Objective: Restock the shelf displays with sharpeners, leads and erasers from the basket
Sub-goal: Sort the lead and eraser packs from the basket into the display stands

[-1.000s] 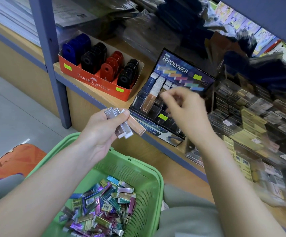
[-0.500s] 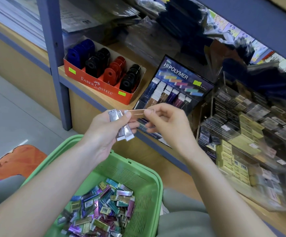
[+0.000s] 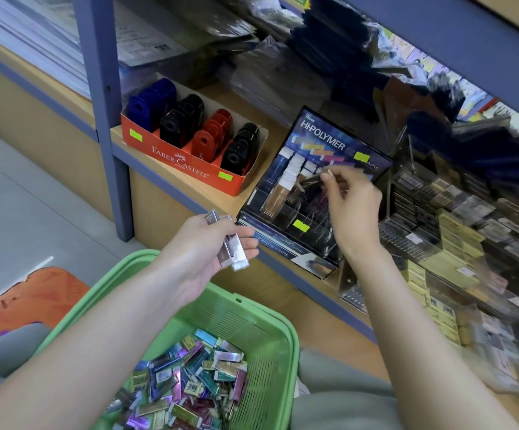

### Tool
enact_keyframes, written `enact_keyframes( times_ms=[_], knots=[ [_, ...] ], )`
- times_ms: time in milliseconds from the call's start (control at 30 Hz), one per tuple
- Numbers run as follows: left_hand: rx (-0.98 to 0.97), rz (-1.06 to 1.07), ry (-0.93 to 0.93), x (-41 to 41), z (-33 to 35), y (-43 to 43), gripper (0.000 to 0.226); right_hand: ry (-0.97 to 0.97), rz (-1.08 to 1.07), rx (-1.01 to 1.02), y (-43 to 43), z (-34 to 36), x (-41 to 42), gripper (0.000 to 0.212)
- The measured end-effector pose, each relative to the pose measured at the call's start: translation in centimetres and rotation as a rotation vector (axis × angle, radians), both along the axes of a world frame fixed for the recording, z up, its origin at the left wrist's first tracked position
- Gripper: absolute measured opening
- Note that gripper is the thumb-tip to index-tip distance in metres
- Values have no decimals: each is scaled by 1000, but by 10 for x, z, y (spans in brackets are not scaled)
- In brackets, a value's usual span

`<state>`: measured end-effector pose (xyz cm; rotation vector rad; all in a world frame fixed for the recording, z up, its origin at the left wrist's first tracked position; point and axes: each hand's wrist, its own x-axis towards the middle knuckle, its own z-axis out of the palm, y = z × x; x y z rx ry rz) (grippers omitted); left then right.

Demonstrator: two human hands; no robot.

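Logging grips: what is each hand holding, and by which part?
Left hand grips silver packs round their middle; right hand pinches a dark pack by one end.

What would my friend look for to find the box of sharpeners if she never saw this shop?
Start at the blue shelf post on the left. Right beside it, on the wooden shelf, sits the box. It is the only orange one, with white lettering and rows of blue, black and red sharpeners, unlike the dark display next to it.
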<state>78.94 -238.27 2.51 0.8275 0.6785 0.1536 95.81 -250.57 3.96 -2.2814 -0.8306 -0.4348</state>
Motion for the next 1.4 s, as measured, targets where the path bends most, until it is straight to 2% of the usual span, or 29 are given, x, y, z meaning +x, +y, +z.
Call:
enact_keyframes(
  times_ms=[67,200,300,367,500,633,800,933,1033,1100,1233,1400],
  knots=[
    [36,-5,6,1,1,0,11,-20,38,-49,4,0,0,22],
    [98,2,32,2,-1,0,14,-29,92,-113,11,4,-1,24],
    [153,-35,45,0,-3,1,8,32,68,-105,16,1,3,25],
    [161,-51,39,-1,-3,0,5,63,59,-105,17,-2,4,19],
    [138,-44,33,1,-6,2,5,-8,64,-141,21,-2,2,9],
    [156,-31,46,0,-11,3,6,-24,9,-222,22,1,0,19],
    [162,26,53,3,-13,7,6,-6,29,-153,16,3,-26,17],
    [146,81,53,4,-13,7,10,163,169,-96,9,5,-58,11],
    [148,84,36,4,-11,6,11,439,240,-130,10,11,-76,27],
    [155,77,18,3,-9,6,8,595,294,-135,10,13,-84,21],
    [190,67,11,1,-6,7,6,711,333,-31,11,9,-87,6],
    [300,-35,-3,-3,-3,9,10,781,268,228,12,15,-83,6]
  ],
)
